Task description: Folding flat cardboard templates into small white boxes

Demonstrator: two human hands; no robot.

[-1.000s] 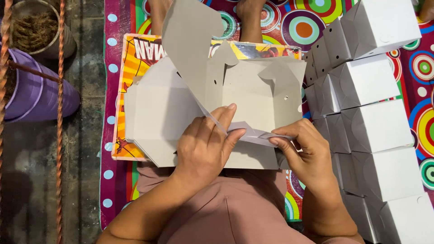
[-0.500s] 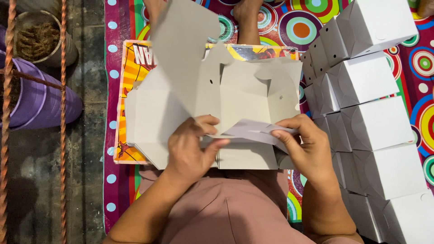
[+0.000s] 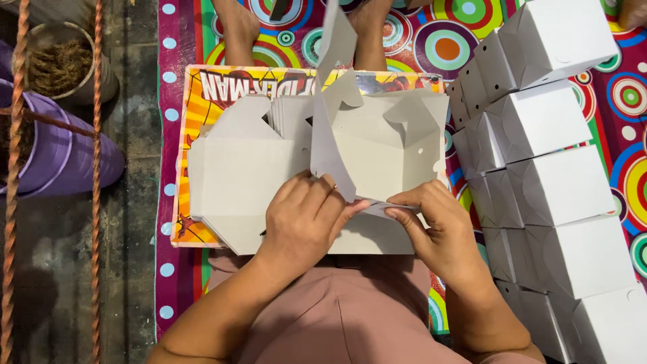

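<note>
Hands meet over the lap: left hand (image 3: 303, 219) and right hand (image 3: 431, 226) both pinch a grey box blank's (image 3: 377, 145) near flap between them; firm, even creasing would suit.

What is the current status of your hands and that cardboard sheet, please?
Left hand and right hand both pinching the grey box blank. One flap standing up. Flat stack beneath, nothing blocking.

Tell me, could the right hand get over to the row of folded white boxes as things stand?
Probably yes. The right hand lies just beside the row of white boxes, with nothing between them, but its grip is pinching the grey cardboard blank together with the left hand.
</note>
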